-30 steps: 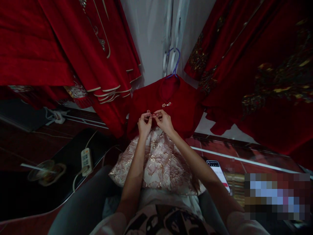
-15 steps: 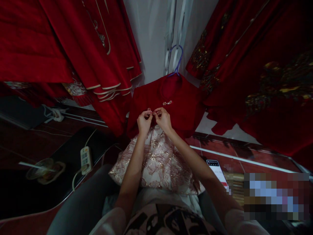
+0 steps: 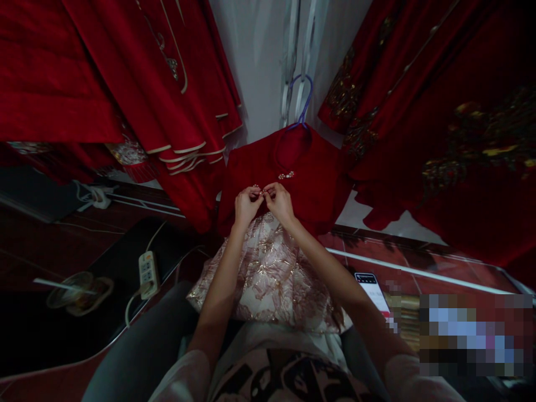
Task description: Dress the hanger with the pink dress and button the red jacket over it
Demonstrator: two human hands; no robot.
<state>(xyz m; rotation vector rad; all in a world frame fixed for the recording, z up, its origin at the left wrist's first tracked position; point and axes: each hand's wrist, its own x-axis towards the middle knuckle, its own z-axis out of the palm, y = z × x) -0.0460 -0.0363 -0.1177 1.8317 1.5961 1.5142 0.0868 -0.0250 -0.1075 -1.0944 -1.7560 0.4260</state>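
Your left hand [image 3: 246, 205] and right hand [image 3: 280, 202] pinch a beaded clasp [image 3: 260, 191] with their fingers on the red dress [image 3: 318, 178].

Beaded clasp [image 3: 262, 191] mostly hidden behind the fingers [image 3: 255, 195] of both hands, too small to tell whether fastened. Pixelated patch [image 3: 473, 335] at lower right, contents unreadable. Phone [image 3: 372, 290] screen too small to read.

A single head-worn camera looks forward and steeply down from close above the person's lap, the hanging red dress [image 3: 288, 167] centred far, the floor [image 3: 419, 262] spreading left and right.
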